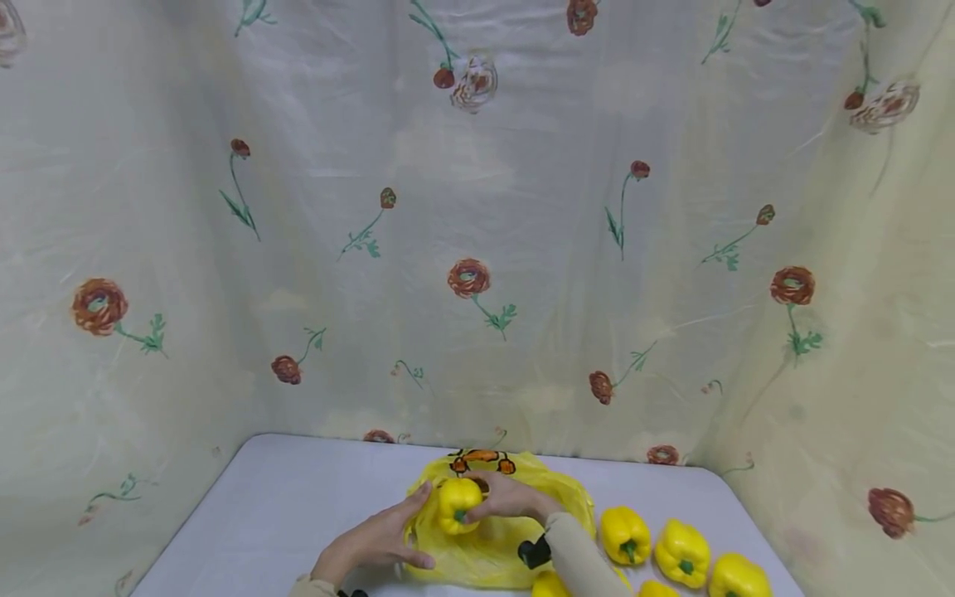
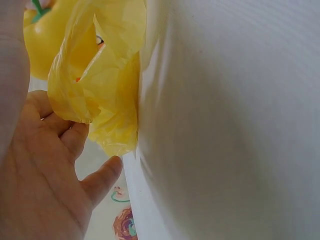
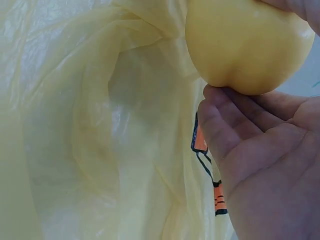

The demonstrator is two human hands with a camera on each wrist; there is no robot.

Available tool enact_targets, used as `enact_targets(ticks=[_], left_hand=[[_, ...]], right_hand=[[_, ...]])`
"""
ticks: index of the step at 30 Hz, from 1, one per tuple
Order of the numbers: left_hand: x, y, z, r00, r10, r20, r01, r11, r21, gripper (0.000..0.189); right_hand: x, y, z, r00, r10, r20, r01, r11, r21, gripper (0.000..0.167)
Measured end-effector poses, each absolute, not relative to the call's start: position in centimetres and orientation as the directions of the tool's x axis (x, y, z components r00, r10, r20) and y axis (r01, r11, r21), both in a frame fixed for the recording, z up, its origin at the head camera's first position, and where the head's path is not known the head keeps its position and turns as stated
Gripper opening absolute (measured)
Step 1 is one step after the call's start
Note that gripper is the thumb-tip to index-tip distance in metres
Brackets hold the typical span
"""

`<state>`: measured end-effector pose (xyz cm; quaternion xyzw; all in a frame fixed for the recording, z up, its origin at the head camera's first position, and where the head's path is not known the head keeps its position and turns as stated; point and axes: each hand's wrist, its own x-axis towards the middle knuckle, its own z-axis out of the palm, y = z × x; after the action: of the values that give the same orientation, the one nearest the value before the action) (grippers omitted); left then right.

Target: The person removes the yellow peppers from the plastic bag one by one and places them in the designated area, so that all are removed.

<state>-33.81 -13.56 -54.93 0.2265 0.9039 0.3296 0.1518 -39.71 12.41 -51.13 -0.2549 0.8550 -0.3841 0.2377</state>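
My right hand [image 1: 511, 497] grips a yellow bell pepper [image 1: 458, 504] above the yellow plastic bag [image 1: 515, 564], thumb on one side and fingers on the other. The pepper's green stem faces toward me in the head view. In the right wrist view the fingers lie against the underside of that pepper [image 3: 245, 45], with the bag's thin film [image 3: 100, 125] beside it. At the bag's left edge is my left hand [image 1: 376, 535], thumb and fingers spread apart. Its fingertips touch the bag's rim [image 2: 75, 102] in the left wrist view, partly hidden behind the film.
Several yellow bell peppers stand on the white table [image 1: 254, 514] to the right of the bag, such as one pepper [image 1: 625, 535] and another pepper [image 1: 682, 553]. More are partly hidden by the right forearm. A flowered curtain [image 1: 537, 332] encloses the table's back and sides.
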Motion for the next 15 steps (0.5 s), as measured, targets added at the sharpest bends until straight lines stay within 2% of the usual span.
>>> enact_targets(ticks=[8, 15], left_hand=[[-33.9, -13.6, -55.1, -0.849, 0.518, -0.104, 0.336, 0.681, 0.651, 0.111], [-34.0, -13.3, -55.1, -0.858, 0.492, -0.147, 0.281, 0.69, 0.667, 0.111]], right_hand=[[-39.0, 13.2, -50.2, -0.765, -0.609, -0.209, -0.242, 0.572, -0.784, 0.073], [-38.5, 14.3, -49.8, -0.763, -0.628, -0.154, -0.279, 0.535, -0.798, 0.076]])
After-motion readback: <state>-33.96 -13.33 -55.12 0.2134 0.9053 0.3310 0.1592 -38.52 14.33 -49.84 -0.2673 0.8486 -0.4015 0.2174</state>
